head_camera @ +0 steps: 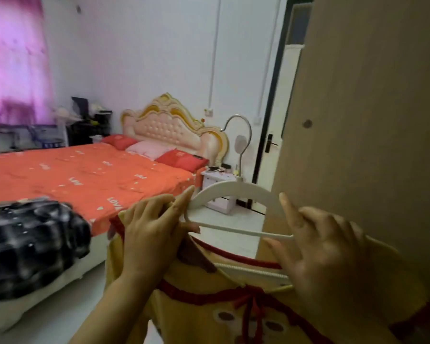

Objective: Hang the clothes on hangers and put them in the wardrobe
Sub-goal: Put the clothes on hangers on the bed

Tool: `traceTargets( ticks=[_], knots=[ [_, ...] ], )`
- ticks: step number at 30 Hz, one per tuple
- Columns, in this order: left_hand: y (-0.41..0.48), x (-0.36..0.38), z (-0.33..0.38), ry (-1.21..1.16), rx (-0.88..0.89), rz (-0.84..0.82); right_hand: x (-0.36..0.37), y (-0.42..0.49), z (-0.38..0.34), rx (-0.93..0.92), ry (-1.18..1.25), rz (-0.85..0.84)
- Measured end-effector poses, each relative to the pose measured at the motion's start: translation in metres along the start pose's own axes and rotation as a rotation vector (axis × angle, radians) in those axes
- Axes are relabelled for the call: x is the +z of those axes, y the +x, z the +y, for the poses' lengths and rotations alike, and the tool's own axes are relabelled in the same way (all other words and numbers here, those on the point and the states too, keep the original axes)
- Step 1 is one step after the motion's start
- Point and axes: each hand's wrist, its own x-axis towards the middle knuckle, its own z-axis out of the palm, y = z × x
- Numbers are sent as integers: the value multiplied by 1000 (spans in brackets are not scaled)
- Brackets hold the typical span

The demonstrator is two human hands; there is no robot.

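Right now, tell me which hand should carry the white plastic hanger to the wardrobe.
Right, probably. The right hand touches the white plastic hanger at the end beside the beige wooden wardrobe panel; the left hand grips its far end, toward the orange bed. The right fingers must close first.

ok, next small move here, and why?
Probably tip the left end of the white hanger down into the neck of the yellow garment: left hand grips that end, right hand is at the other, and the hanger sits above the collar.
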Motion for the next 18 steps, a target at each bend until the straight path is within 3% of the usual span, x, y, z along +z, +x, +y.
traceTargets(
  ticks=[9,18],
  knots=[
    [0,-49,-189,300,-58,54,150,63,-144,-34,263,-16],
    [9,-35,-305,484,-77,35,288,88,-223,33,504,-84]
  ],
)
